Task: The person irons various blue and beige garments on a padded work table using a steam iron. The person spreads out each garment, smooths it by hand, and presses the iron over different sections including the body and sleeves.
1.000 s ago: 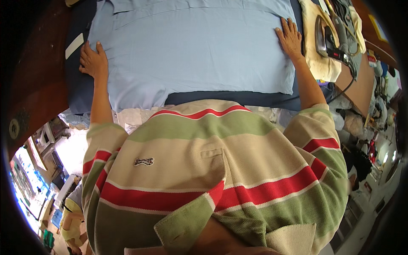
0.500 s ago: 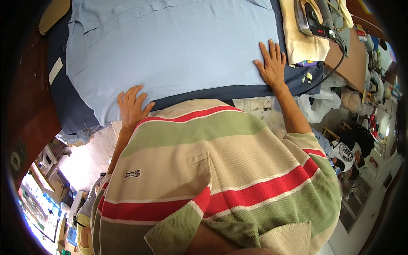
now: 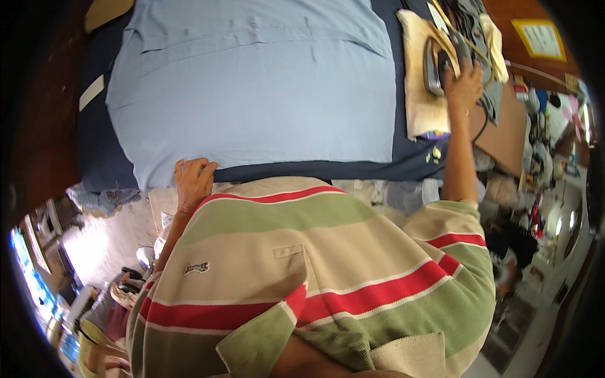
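A light blue garment lies spread over a dark blue cover, a seam running across its far part. At its near left corner my left hand rests with bent fingers closed on the hem. To the right, a clothes iron stands on a folded cream cloth. My right hand is on the iron's dark handle, its fingers curled round it. The palm side of that grip is hidden.
The dark blue cover shows along the near edge. A pale flat piece lies at left. Grey cloth and a cord are beside the iron. A brown board and plastic bags are at right.
My right hand has left the garment's right edge and moved right and away, onto the iron's handle. My left hand stays at the near left corner, its fingers now more bent.
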Motion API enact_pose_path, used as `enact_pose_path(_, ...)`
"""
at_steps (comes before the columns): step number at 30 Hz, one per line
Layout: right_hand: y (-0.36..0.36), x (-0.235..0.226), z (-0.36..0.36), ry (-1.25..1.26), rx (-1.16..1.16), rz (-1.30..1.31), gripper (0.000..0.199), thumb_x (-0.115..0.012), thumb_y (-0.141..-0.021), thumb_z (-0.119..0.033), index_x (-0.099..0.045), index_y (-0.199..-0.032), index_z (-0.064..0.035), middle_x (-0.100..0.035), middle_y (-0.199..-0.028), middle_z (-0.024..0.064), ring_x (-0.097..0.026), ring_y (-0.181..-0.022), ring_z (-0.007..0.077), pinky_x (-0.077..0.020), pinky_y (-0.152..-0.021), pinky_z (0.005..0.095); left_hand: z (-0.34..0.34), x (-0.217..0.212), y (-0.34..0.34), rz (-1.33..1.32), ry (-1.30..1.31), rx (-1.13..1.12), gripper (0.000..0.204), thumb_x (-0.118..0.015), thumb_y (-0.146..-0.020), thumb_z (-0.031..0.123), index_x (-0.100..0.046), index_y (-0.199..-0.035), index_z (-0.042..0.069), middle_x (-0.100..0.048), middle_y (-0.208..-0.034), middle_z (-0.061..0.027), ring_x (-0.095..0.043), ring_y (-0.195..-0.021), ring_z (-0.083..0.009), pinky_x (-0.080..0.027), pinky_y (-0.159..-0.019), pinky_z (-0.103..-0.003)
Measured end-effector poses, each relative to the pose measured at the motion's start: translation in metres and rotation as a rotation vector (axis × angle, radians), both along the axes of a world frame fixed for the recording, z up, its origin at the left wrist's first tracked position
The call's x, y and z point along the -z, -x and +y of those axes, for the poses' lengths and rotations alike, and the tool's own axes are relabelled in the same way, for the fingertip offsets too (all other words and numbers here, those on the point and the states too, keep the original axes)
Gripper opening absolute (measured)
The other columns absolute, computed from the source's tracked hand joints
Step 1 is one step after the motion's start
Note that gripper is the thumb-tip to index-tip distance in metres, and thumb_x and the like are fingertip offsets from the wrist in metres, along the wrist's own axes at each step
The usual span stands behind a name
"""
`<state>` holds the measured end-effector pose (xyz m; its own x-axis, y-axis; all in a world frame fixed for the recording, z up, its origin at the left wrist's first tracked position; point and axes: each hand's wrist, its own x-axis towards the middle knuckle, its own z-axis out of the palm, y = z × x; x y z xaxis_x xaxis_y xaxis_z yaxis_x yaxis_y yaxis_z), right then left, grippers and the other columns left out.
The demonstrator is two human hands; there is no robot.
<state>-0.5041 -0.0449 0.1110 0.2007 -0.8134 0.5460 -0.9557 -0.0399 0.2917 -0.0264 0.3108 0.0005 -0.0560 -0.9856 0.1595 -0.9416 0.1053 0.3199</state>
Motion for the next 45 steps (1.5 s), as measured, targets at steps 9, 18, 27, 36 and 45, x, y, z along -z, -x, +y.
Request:
enact_pose_path(9, 0.153, -0.012, -0.142, -0.247, 0.093, -0.194, 0.082, -0.072, -0.065, -0.046, -0.045, -0.118, 0.0105, -0.060, -0.103, 0.0271, -0.060, -0.094, 0.0381, -0.0476, -0.080, 0.0409, 0.004, 0.008, 0.010, 0.094, 0.045, -0.054, 0.020, -0.062, -0.074, 0.014, -0.061, -0.094, 0.016, -0.053, -0.091, 0.0009, -0.051, -0.091, -0.0170, -0.031, -0.095, -0.048)
enact_pose_path(18, 0.041, -0.015, -0.057, -0.422, -0.273, -0.513, 0.048, -0.070, -0.066, -0.024, -0.053, -0.105, 0.0006, -0.063, -0.081, 0.0186, -0.064, -0.071, 0.0298, -0.0492, -0.064, 0.0377, -0.008, 0.010, -0.091, 0.001, 0.328, -0.993, 0.038, -0.058, -0.080, 0.032, -0.055, -0.113, 0.014, -0.055, -0.114, -0.0059, -0.050, -0.106, -0.0239, -0.033, -0.091, -0.044)
enact_pose_path(27, -0.224, -0.034, 0.065, -0.857, -0.425, -0.110, 0.060, -0.065, -0.067, -0.024, -0.046, -0.120, -0.0051, -0.063, -0.087, 0.0260, -0.061, -0.084, 0.0410, -0.0493, -0.073, 0.0458, -0.114, 0.000, -0.213, 0.088, 0.012, -1.131, 0.034, -0.053, -0.085, 0.040, -0.059, -0.104, 0.013, -0.058, -0.113, -0.0065, -0.053, -0.107, -0.0256, -0.036, -0.090, -0.049)
enact_pose_path(36, -0.458, -0.010, 0.132, -0.941, -0.943, -0.118, 0.053, -0.068, -0.067, -0.030, -0.049, -0.108, -0.0018, -0.063, -0.083, 0.0241, -0.061, -0.081, 0.0413, -0.0480, -0.072, 0.0458, -0.123, 0.020, -0.250, 0.070, 0.175, -0.897, 0.023, -0.048, -0.090, 0.030, -0.058, -0.087, 0.010, -0.065, -0.078, -0.0159, -0.062, -0.079, -0.0352, -0.043, -0.074, -0.048)
enact_pose_path(45, -0.592, 0.000, 0.139, -0.872, -1.009, -0.185, 0.059, -0.058, -0.075, -0.056, -0.067, -0.087, 0.0006, -0.065, -0.085, 0.0225, -0.064, -0.082, 0.0375, -0.0511, -0.074, 0.0433, -0.082, 0.002, -0.198, 0.149, 0.146, -1.036, 0.029, -0.057, -0.083, 0.027, -0.057, -0.107, 0.011, -0.065, -0.085, -0.0164, -0.063, -0.082, -0.0342, -0.048, -0.070, -0.043)
